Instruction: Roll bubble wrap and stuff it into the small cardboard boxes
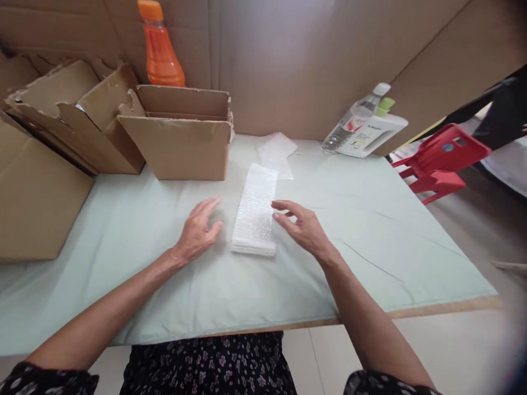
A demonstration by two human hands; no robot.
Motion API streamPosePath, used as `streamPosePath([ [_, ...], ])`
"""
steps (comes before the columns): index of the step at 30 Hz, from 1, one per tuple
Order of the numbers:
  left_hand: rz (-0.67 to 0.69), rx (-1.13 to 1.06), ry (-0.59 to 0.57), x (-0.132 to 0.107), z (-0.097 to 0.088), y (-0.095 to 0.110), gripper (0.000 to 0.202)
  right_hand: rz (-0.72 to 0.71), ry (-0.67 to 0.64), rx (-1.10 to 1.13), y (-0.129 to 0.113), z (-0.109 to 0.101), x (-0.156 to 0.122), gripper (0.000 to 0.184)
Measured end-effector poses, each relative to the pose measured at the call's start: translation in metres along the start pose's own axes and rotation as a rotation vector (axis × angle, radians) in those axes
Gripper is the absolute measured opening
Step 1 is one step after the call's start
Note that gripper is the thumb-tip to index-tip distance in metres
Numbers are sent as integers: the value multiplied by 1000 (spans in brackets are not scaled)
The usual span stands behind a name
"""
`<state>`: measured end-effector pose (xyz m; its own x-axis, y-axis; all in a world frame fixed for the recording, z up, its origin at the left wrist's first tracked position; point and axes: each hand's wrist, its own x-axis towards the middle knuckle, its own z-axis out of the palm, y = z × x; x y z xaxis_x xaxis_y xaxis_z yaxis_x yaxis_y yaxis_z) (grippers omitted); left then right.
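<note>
A folded strip of clear bubble wrap (255,211) lies lengthwise on the pale green table cover (370,219). My left hand (197,230) rests just left of it, fingers spread and holding nothing. My right hand (302,225) hovers at the strip's right edge, fingers loosely extended, with the fingertips close to or touching the wrap. Behind the strip lies a smaller sheet of clear plastic (276,151).
An open cardboard box (181,140) stands at the back left beside torn cartons (69,120), with an orange bottle (160,46) behind. A clear bottle (354,118) and a white pouch (376,134) lean on the cardboard wall. A red stool (442,159) stands to the right.
</note>
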<state>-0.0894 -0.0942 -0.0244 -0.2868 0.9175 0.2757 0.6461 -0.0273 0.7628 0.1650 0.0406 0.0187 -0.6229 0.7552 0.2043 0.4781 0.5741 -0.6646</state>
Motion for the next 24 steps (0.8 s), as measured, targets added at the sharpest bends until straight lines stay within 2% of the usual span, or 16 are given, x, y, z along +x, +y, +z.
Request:
streamPosePath([
  [3,6,-161,-258,15,22,20,63,-102,-131,-203,-1,27,-8,39],
  [5,0,-204,-342,22,29,21,62,-197,-260,-278,-19,42,-34,45],
  [6,4,-209,-355,25,31,19,60,-261,-337,-260,-31,45,-50,48],
  [8,17,-209,-355,25,33,11,56,-406,-505,-88,-51,42,-83,47],
  [10,31,-202,-344,23,33,4,55,-467,-583,131,-61,30,-105,39],
  [12,25,-212,-327,20,34,0,55,-430,-475,136,-55,19,-113,27],
  [14,-21,-257,-324,18,36,1,56,-389,-281,-95,-41,18,-110,32],
  [16,-61,-304,-332,18,38,2,57,-414,-168,-341,-30,27,-102,45],
  [18,-77,-327,-340,20,38,5,57,-486,-134,-450,-27,43,-93,49],
  [21,-112,-366,-366,24,26,10,53,-603,-83,-345,-35,65,-82,35],
  [22,-141,-401,-380,25,20,12,54,-592,-59,-255,-38,69,-79,31],
  [24,-198,-466,-414,24,5,17,59,-421,1,-36,-40,71,-73,25],
])
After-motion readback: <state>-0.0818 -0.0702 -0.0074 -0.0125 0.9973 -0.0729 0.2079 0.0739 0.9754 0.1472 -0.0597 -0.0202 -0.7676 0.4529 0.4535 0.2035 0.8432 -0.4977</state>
